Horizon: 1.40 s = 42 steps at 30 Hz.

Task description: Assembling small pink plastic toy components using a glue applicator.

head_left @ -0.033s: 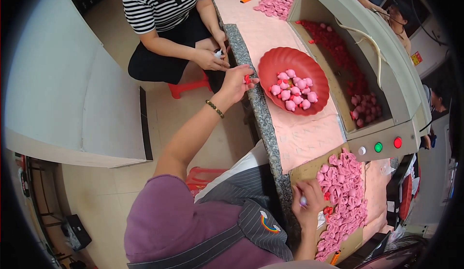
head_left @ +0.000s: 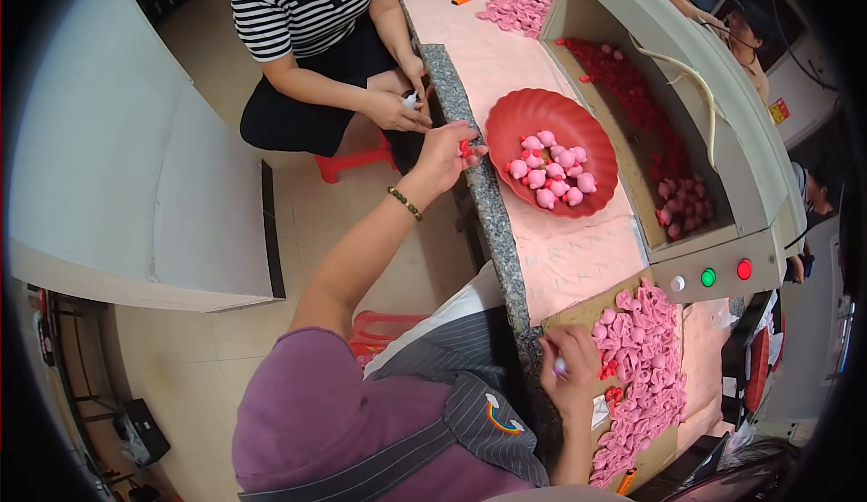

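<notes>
My left hand (head_left: 445, 157), with a dark beaded bracelet on its wrist, reaches toward the counter edge near the red scalloped bowl (head_left: 506, 116). Its fingers close on a small red piece (head_left: 465, 148). Pink round figures with red parts (head_left: 553, 170) lie in the bowl. My right hand (head_left: 571, 365) is curled around a small whitish-purple bottle (head_left: 561, 367), mostly hidden by the fingers. Beside it spreads a heap of pink soft pieces (head_left: 646, 357), with several red pieces (head_left: 613, 395) along its near side.
A grey machine (head_left: 722, 132) with an open chamber holds red and pink pieces. Across the corner sits a co-worker (head_left: 316, 14) in a striped shirt, holding a small white bottle (head_left: 410, 100). An orange lighter (head_left: 626, 481) lies by the heap. The stone counter edge (head_left: 492, 209) runs beside me.
My right hand has shifted slightly left and upward with the bottle. My left hand keeps nearly the same place and still grips the red piece.
</notes>
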Motion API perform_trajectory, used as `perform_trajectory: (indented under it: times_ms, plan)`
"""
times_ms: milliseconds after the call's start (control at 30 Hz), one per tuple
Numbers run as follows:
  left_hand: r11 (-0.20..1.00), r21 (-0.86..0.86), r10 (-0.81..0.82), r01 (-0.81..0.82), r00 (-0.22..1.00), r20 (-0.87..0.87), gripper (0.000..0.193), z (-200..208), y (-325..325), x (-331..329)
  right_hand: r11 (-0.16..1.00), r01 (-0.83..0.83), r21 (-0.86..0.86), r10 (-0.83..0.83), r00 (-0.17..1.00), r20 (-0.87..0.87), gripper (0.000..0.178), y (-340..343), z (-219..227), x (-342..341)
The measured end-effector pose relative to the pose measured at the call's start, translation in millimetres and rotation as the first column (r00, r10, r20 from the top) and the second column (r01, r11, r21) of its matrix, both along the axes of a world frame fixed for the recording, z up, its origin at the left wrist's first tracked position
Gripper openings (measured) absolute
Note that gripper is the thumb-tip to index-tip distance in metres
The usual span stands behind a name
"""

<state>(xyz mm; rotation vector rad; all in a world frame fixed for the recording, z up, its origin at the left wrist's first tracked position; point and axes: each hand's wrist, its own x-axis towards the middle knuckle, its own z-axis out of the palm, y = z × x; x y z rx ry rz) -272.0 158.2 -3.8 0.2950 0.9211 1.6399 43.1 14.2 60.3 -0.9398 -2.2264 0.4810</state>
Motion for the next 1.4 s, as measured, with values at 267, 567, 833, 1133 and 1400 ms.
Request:
perform_trajectory:
  times_ms: [267, 567, 833, 1133, 1400]
  plan:
    - [0.998, 0.059, -0.024, 0.014, 0.986, 0.164, 0.048, -14.2, 4.8, -3.2, 0.965, -0.250, -0.082, 0.256, 0.964, 0.066, 0.022, 73.7, -34.4, -82.5]
    - [0.991, 0.102, -0.111, 0.086, 0.958, 0.265, 0.026, -13.3, 11.5, -8.7, 0.976, -0.215, 0.042, 0.195, 0.940, 0.279, 0.027, 111.6, -44.5, -130.8]
    - [0.992, 0.026, -0.126, 0.124, 0.959, 0.256, 0.010, -16.5, 20.1, -16.1, 0.984, -0.174, 0.034, 0.153, 0.931, 0.332, 0.023, 125.1, -55.3, -154.1]
    - [0.992, 0.070, -0.120, 0.105, 0.961, 0.248, 0.041, -21.3, 28.2, -29.8, 0.998, -0.050, 0.029, 0.039, 0.953, 0.300, 0.029, 129.9, -55.3, -185.0]
    - [0.981, 0.101, -0.189, 0.165, 0.925, 0.329, 0.006, -22.8, 44.7, -34.5, 0.996, 0.078, 0.042, -0.088, 0.917, 0.389, 0.033, 131.4, -58.4, -195.7]
